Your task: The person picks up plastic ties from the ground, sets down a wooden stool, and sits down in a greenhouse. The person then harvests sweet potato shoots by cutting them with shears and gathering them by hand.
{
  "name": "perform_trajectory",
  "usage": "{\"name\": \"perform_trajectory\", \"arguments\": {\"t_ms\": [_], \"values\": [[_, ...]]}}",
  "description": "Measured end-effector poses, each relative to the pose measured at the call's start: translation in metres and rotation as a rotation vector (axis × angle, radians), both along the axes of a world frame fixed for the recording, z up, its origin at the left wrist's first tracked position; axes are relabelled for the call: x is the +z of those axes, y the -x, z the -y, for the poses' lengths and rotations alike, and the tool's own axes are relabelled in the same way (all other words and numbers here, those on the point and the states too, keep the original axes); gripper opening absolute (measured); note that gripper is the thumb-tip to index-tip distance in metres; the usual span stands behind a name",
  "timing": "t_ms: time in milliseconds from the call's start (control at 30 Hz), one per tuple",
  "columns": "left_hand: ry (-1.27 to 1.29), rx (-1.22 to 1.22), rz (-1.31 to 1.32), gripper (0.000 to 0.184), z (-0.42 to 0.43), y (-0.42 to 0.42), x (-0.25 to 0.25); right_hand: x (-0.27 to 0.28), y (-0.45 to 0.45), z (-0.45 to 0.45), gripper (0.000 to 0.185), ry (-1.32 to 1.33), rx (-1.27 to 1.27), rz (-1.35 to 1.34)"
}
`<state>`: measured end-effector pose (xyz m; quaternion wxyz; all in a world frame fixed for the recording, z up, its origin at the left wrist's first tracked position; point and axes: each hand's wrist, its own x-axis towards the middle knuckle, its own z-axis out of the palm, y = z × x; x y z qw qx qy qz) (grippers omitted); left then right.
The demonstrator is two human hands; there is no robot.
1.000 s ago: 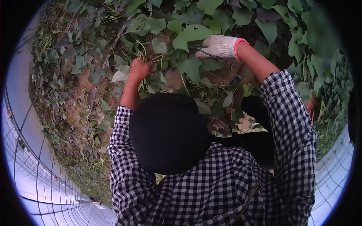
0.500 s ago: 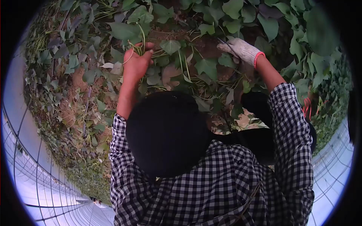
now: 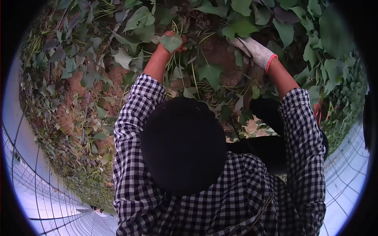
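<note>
My bare left hand point(image 3: 172, 42) is closed round a bunch of green vine stems point(image 3: 180, 65), and a leaf point(image 3: 171, 42) covers part of its fingers. To the right, my right hand point(image 3: 254, 52) wears a white knitted glove with a pink-red cuff. A thin dark tool point(image 3: 245, 47) lies in its grip, its tip among the leaves. Between the hands, brown soil point(image 3: 220, 59) shows, with a lobed green leaf point(image 3: 210, 74) over its lower part.
Dense leafy vines point(image 3: 283, 29) spread across the top and right. Bare soil point(image 3: 73, 90) shows among vines at the left. A black hat point(image 3: 183, 145) blocks the lower middle. Red strings point(image 3: 317, 113) lie at the right, and pale netted sheeting point(image 3: 43, 196) curves along the lower left.
My left hand first drew back holding stems, then moved up and to the right among the leaves. My gloved right hand moved right from its earlier place and has since stayed nearly there.
</note>
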<state>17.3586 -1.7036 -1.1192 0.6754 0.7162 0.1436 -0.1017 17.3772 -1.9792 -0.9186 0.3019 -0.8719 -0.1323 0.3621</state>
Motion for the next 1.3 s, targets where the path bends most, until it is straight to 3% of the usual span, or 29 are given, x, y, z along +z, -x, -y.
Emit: {"name": "perform_trajectory", "arguments": {"t_ms": [67,100,133,233,300,367,433,533,567,633,700,800,833,967,1133,1300], "values": [[0.096,0.070,-0.150,0.027,0.009,0.011,0.034,-0.007,-0.009,0.007,0.059,0.100,0.015,-0.089],[-0.193,-0.003,-0.132,0.031,0.012,0.013,0.043,-0.005,-0.007,0.006,0.057,0.112,0.000,-0.107],[-0.250,-0.037,-0.261,0.032,0.013,0.014,0.065,-0.003,-0.007,0.004,0.055,0.122,-0.014,-0.125],[-0.233,-0.097,-0.199,0.043,0.001,0.008,0.040,0.002,-0.006,0.001,0.050,0.090,0.144,-0.035],[0.527,-0.052,-0.068,0.035,-0.014,0.008,-0.010,0.017,-0.001,-0.010,0.050,0.077,0.126,-0.091],[0.455,-0.053,-0.036,0.028,-0.017,0.005,-0.013,0.022,0.000,-0.019,0.050,0.094,0.139,-0.127],[0.043,-0.040,-0.064,0.023,-0.020,0.006,0.020,0.019,-0.002,-0.023,0.050,0.128,0.240,-0.094],[0.171,0.067,-0.040,0.020,-0.026,0.018,0.058,0.017,-0.001,-0.027,0.051,0.158,0.205,-0.110],[0.359,0.108,-0.061,0.021,-0.030,0.010,0.038,0.014,-0.004,-0.022,0.050,0.147,0.198,-0.081],[0.399,0.180,-0.154,0.022,-0.040,-0.015,-0.015,0.006,-0.008,-0.012,0.048,0.127,0.184,-0.023],[0.468,0.205,0.008,0.024,-0.041,0.004,0.015,0.009,-0.006,-0.012,0.051,0.156,0.094,-0.073],[0.296,0.242,-0.044,0.024,-0.028,0.016,0.056,0.009,-0.005,-0.014,0.056,0.189,0.121,-0.121],[0.433,0.184,-0.105,0.016,-0.036,0.014,0.048,0.007,-0.005,-0.012,0.058,0.151,0.123,-0.129],[0.516,0.069,-0.153,0.012,-0.058,0.003,0.032,0.004,0.006,-0.016,0.064,0.003,0.173,-0.087],[0.569,0.103,-0.243,0.012,-0.048,0.011,0.057,0.001,0.020,-0.031,0.086,-0.082,0.031,-0.347],[0.617,0.167,-0.324,0.013,-0.034,0.017,0.078,0.012,0.033,-0.045,0.088,-0.012,-0.082,-0.386]]}}
